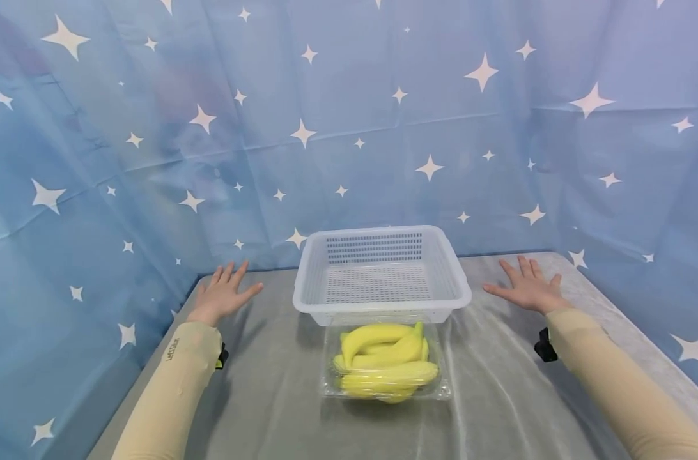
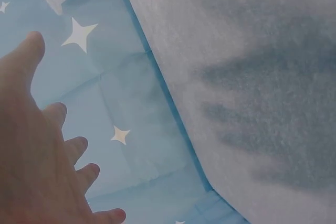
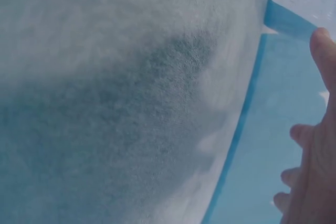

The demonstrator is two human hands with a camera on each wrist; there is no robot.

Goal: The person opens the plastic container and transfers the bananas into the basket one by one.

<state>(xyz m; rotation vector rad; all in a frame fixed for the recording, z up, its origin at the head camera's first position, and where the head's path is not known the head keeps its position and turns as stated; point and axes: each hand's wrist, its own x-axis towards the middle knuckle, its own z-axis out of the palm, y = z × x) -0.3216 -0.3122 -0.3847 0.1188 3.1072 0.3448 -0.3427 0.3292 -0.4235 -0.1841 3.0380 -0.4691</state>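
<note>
My left hand hovers over the left part of the table, fingers spread and nothing in them. On the other side my right hand is likewise spread and holds nothing, apart from the white basket's right end. Between the hands stands a white plastic basket with slotted walls and a mesh floor. In front of it, a clear plastic box contains several yellow bananas. Both wrist views show the spread fingers of the left hand and right hand above the table cloth.
A grey cloth covers the table. Blue curtains with white stars hang behind it and along both sides. Shadows of the hands fall on the cloth in both wrist views.
</note>
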